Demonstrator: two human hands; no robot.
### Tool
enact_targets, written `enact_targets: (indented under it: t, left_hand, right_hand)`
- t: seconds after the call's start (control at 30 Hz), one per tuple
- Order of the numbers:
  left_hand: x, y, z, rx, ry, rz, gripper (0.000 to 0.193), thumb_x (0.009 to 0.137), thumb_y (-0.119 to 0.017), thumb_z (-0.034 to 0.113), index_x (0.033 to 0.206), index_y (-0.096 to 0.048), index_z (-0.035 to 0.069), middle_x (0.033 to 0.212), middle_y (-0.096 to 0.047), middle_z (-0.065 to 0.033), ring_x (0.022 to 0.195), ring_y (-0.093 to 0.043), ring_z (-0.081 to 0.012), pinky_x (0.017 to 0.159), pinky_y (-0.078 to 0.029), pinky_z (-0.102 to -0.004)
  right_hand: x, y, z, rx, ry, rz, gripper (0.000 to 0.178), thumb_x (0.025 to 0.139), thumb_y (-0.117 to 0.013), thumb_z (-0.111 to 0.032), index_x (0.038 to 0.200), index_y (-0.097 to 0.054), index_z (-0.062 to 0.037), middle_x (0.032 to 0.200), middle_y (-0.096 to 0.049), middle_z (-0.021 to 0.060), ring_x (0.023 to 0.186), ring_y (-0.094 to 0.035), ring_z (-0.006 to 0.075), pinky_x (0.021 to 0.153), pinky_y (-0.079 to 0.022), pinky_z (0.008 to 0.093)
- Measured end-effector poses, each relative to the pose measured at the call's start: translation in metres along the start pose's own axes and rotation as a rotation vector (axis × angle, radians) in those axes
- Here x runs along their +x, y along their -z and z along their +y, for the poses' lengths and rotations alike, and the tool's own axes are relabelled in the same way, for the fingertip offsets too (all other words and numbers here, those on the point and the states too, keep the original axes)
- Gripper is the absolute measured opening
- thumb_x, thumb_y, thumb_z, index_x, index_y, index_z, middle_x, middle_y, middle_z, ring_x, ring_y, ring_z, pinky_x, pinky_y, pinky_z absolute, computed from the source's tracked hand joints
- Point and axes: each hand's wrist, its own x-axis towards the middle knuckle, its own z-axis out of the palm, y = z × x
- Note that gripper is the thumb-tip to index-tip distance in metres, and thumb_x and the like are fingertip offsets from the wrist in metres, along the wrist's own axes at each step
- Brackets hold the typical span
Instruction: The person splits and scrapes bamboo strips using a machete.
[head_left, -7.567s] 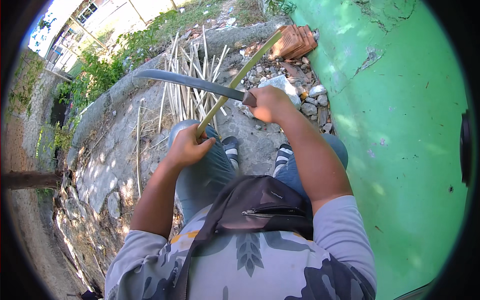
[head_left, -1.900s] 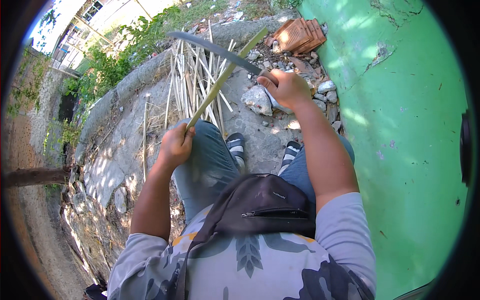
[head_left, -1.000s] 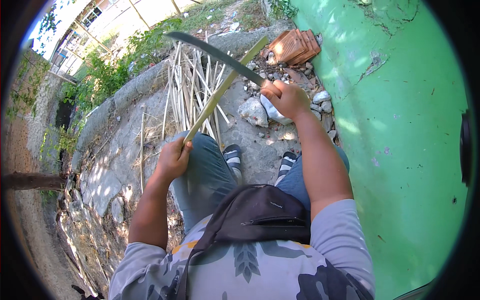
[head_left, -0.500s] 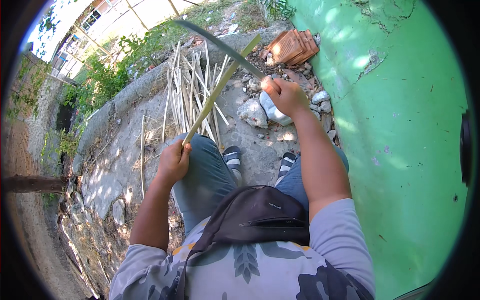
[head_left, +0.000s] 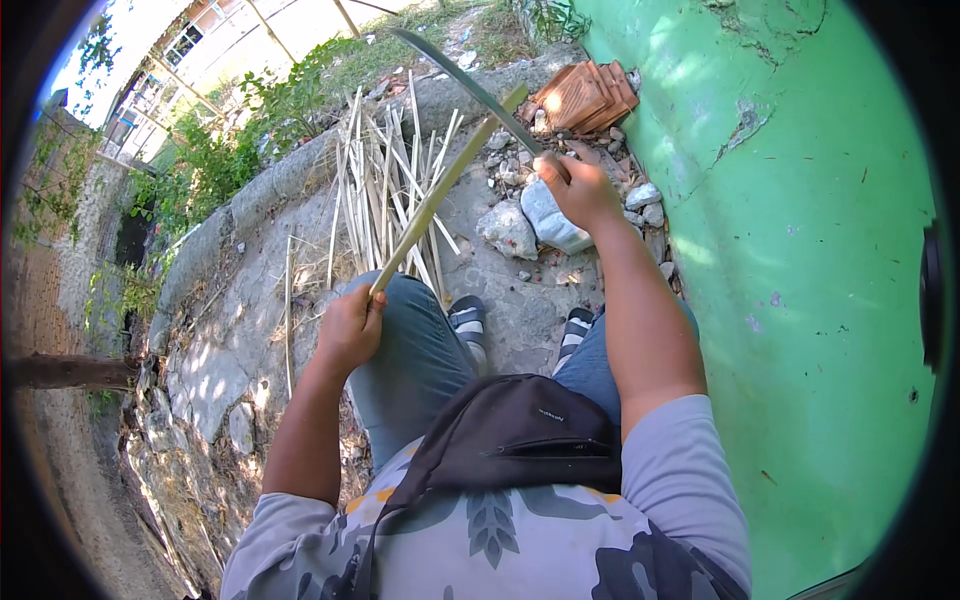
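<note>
Gripping the machete [head_left: 474, 90] by its handle in the right hand [head_left: 580, 190], right of the frame's centre, with the fist closed around it
Clasping the lower end of one bamboo slat [head_left: 432, 208] in the left hand [head_left: 352, 325], left of centre, and slanting it toward the upper middle of the frame
Crossing blade over slat near the slat's upper tip, without being able to tell whether the two are touching
Working blade against slat, as a judgement; probably doing best by holding the slat steady, laying the edge at a shallow angle, stroking lightly and evenly, and directing each pass away from the left hand and the left knee [head_left: 405, 300]
Counting two hands, one machete and one held slat; also counting one loose slat [head_left: 289, 310] at left and a pile of slats [head_left: 380, 190] at upper centre, too tangled for a number
Counting two striped sandals [head_left: 467, 318] at centre, two large rocks [head_left: 507, 230] above them, one black bag [head_left: 520, 430] at lower centre, and one stack of clay tiles [head_left: 585, 97] at upper right of centre, overlapping too much for a sure count
</note>
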Motion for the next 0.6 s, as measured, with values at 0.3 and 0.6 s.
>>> enact_targets:
  t: [0.3, 0.6]
  left_hand:
    - [0.0, 0.004, 0.005, -0.014, 0.005, 0.02, 0.027, 0.102, -0.055, 0.027, 0.095, -0.061, 0.001, 0.083, -0.066, -0.0254, 0.079, -0.063, -0.0486, 0.069, -0.048, -0.0555]
    - [-0.002, 0.004, 0.009, -0.011, -0.014, -0.033, 0.027, 0.102, -0.055, 0.028, 0.1, -0.061, 0.002, 0.084, -0.064, -0.0251, 0.084, -0.062, -0.0474, 0.072, -0.046, -0.0546]
  right_hand:
    - [-0.013, 0.012, -0.054, -0.218, 0.193, -0.296, 0.059, 0.091, -0.057, -0.069, 0.083, -0.067, -0.012, 0.069, -0.066, 0.0156, 0.071, -0.069, 0.039, 0.064, -0.053, 0.0494]
    - [-0.003, 0.003, 0.002, -0.039, -0.247, 0.062, 0.063, 0.096, -0.05, -0.067, 0.089, -0.069, -0.0077, 0.078, -0.07, 0.0173, 0.082, -0.069, 0.0428, 0.072, -0.054, 0.0516]
